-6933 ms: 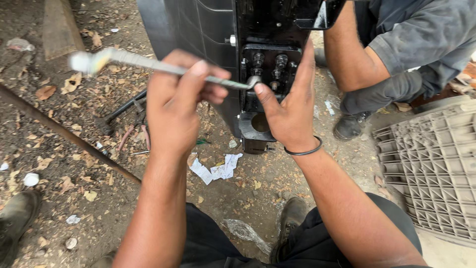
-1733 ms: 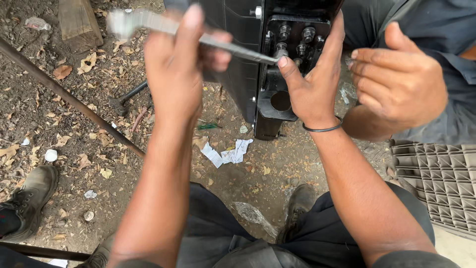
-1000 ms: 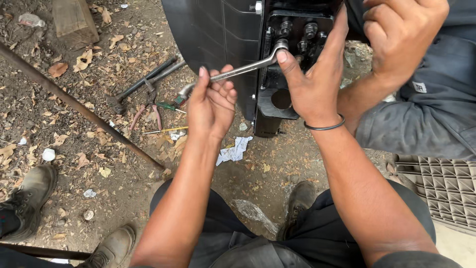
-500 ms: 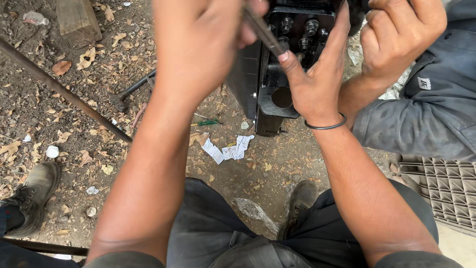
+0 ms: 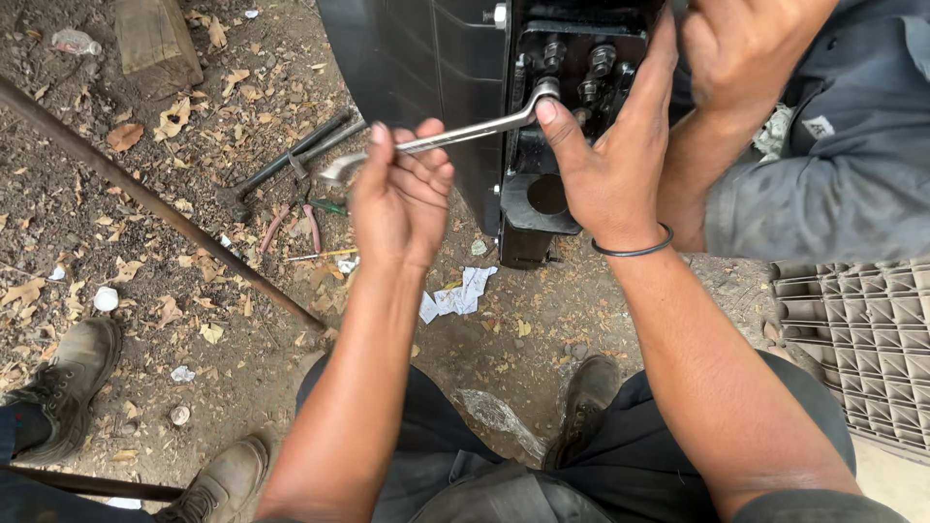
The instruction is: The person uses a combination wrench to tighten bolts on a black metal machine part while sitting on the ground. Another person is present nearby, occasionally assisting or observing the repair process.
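Note:
My left hand (image 5: pixel 399 199) grips the handle end of a long silver ring wrench (image 5: pixel 465 130). The wrench's ring end sits on a bolt of the black machine block (image 5: pixel 572 107). My right hand (image 5: pixel 608 165) rests flat against the block, thumb pressing the wrench head onto the bolt. A black band circles my right wrist. Several bolt heads show at the block's top. A co-worker's hand (image 5: pixel 746 48) in a grey sleeve reaches to the block from the right.
A rusty steel rod (image 5: pixel 165 208) crosses the dirt on the left. Loose tools (image 5: pixel 291 169) and pliers lie on the ground beside crumpled paper (image 5: pixel 455 295). A grey plastic grid panel (image 5: pixel 857 339) lies at right. A wooden block (image 5: pixel 155 39) lies top left. Boots (image 5: pixel 68 378) stand lower left.
My left hand has swung the wrench handle down and left from its raised position half a second ago. My right hand stays pressed on the wrench head.

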